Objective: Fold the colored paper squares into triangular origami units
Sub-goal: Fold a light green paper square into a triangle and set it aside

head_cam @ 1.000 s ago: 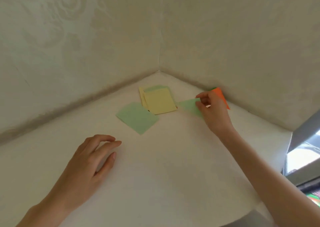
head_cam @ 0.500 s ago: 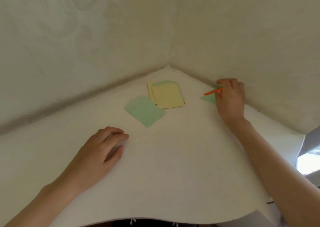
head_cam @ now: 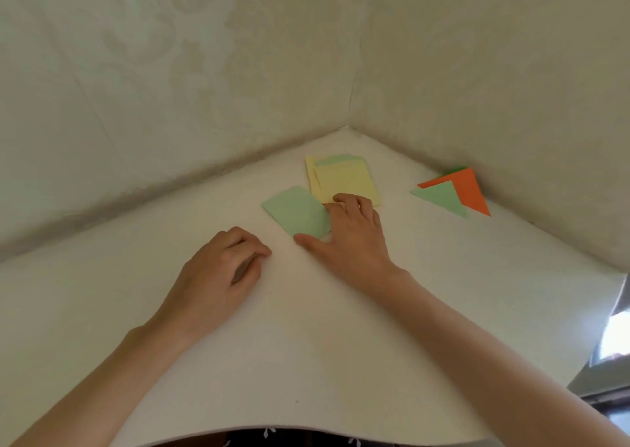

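Note:
A light green paper square (head_cam: 296, 212) lies on the white table (head_cam: 341, 361). My right hand (head_cam: 351, 231) rests on its right edge, fingers spread over the paper and thumb at its near corner. Behind it sits a small stack of yellow paper squares (head_cam: 344, 180) with a green sheet showing at the back. By the right wall lie folded triangles: a light green triangle (head_cam: 441, 198) on an orange triangle (head_cam: 472, 191). My left hand (head_cam: 221, 272) rests on the table left of the green square, fingers curled, holding nothing.
Two pale patterned walls meet in a corner (head_cam: 347, 126) behind the papers. The table's curved near edge (head_cam: 272, 429) runs along the bottom. A bright window or screen (head_cam: 613, 337) shows at the far right.
My right hand has let go of the folded green triangle by the orange one and moved left onto the green square. My left hand has curled more and the view shifted.

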`<state>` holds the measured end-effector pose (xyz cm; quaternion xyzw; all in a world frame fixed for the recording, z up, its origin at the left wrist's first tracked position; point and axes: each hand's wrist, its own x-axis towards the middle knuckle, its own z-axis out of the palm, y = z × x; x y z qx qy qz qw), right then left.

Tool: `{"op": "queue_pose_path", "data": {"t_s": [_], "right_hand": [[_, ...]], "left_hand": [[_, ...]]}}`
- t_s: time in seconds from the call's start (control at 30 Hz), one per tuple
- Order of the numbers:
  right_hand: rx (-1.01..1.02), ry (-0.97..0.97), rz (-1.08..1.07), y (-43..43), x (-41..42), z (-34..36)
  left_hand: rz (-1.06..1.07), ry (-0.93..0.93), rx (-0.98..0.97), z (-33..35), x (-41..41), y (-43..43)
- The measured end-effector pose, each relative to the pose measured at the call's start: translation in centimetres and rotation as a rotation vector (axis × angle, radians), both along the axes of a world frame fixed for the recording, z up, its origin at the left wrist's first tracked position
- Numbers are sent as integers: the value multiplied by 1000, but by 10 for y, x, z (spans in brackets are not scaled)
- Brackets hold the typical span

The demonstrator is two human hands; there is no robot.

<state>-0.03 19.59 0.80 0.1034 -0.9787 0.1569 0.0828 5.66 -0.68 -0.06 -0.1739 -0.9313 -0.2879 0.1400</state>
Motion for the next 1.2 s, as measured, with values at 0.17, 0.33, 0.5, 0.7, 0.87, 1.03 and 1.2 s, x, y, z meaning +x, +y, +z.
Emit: {"op": "queue_pose_path", "data": {"t_s": [0.17, 0.33, 0.5, 0.7, 0.87, 1.03, 1.2], "right_hand": [[-225, -74, 4, 2, -2, 5], [-455, -220, 40, 4, -5, 10], [-664, -217, 113, 5, -3, 8], [-445, -85, -5, 1, -1, 8], [-200, -43, -203, 12, -10, 4], [-452, 30, -129, 8, -16, 6], [-378, 704, 155, 7, 7, 23]], "left_hand": [[-7, -15, 31, 0, 0, 0], [-16, -5, 9, 1, 1, 1], [-2, -7, 35, 0, 0, 1], [7, -42, 134, 0, -1, 0], [4, -44, 96, 1, 0, 0], [8, -23, 111, -1, 0, 0], [133, -76, 422, 7, 3, 5]]}}
